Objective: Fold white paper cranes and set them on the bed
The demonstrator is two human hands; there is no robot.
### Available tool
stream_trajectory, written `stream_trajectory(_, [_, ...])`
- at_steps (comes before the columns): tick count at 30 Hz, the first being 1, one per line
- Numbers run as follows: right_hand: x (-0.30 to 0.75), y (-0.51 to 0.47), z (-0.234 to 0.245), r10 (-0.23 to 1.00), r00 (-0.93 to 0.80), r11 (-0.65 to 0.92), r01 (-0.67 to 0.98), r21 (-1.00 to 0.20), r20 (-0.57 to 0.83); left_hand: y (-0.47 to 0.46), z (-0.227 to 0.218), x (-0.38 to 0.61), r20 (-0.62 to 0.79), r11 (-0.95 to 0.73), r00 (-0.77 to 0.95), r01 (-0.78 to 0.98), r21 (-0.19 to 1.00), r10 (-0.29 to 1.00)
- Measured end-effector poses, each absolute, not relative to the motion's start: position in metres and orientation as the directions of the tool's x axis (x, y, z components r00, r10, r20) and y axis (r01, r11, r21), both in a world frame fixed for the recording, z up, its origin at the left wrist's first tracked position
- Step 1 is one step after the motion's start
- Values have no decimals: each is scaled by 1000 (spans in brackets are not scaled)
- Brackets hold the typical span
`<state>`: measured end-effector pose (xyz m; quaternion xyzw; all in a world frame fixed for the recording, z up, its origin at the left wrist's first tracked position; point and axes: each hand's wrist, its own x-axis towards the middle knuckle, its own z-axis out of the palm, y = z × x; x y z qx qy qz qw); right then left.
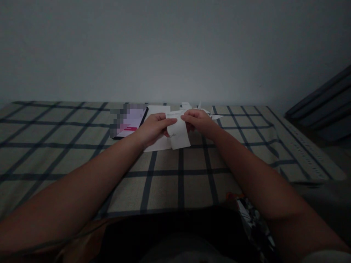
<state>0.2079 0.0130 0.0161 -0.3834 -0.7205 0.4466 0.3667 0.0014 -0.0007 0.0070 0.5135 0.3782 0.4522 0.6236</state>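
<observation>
Paper slip [179, 134], pinched at its top edge by left hand [154, 128] and right hand [197, 122].
Frame centre, lifted off checked cloth [164, 182], probably for folding; phone [131, 122] alongside.

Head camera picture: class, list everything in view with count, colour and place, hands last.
paper slip: one, white, held at its top between both hands
paper sheet: one, white, flat on the cloth under the hands
phone: one, black, screen lit, on the cloth left of the sheet
small paper pieces: a few, white, behind the right hand
checked cloth: one, beige with dark lines, covering the surface
wall: one, pale grey, behind the cloth
dark slanted object: one, dark grey, far right
left hand: one, pinching the slip's left corner
right hand: one, pinching the slip's right corner
</observation>
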Motion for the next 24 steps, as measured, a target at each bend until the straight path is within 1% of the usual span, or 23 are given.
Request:
stream_trajectory(7, [207, 13, 18, 878, -453, 298, 266, -917, 154, 0, 5, 2, 7, 50, 273, -201, 978, 962])
stream_trajectory(11, [205, 13, 17, 893, -426, 278, 263, -924, 147, 2, 3, 1, -18, 64, 259, -168, 984, 966])
stream_trajectory(16, [204, 13, 19, 901, -406, 274, 264, -925, 152, 2, 0, 1, -15, 55, 261, -147, 988, 965])
stream_trajectory(20, [205, 13, 18, 894, -411, 322, 309, -895, 180, 2, -1, 1, 20, 21, 255, -156, 988, 967])
stream_trajectory(24, [206, 15, 14, 880, -421, 364, 299, -882, 221, 3, -2, 1, 47, -2, 263, -168, 986, 964])
